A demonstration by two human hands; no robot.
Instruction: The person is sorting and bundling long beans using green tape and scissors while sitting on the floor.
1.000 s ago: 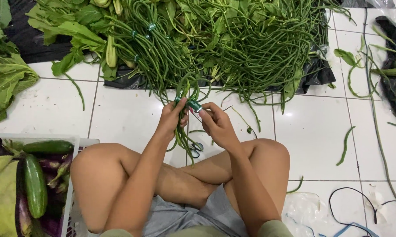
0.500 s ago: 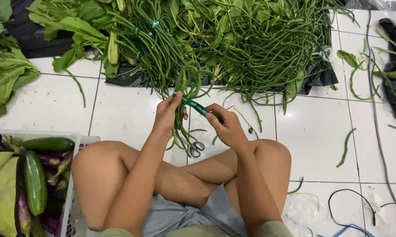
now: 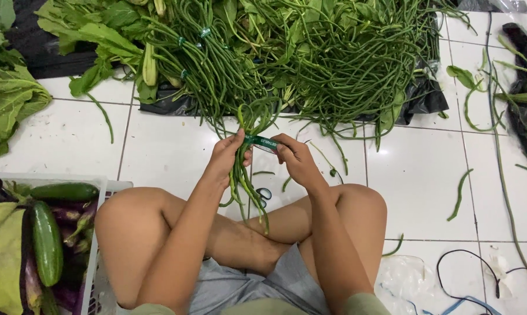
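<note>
1. Gripping a bunch of long beans (image 3: 247,175) above the white tiled floor (image 3: 158,146), the left hand (image 3: 227,156) closes round the stems.
2. The right hand (image 3: 292,158) pinches a green tape (image 3: 262,142) stretched to the bunch.
3. Scissors (image 3: 263,195) lie on the floor below.

A floor of glossy white square tiles (image 3: 170,146) is carrying everything here. A black plastic sheet (image 3: 418,99) is lying across its far side, with a heap of long green beans (image 3: 333,64) and broad leafy greens (image 3: 94,35) sitting on it. Loose bean pods (image 3: 461,192) are lying scattered on the tiles, a white plastic crate (image 3: 97,280) is standing at the left, and a thin black cable (image 3: 468,256) is curling near a crumpled clear plastic bag (image 3: 409,280).
</note>
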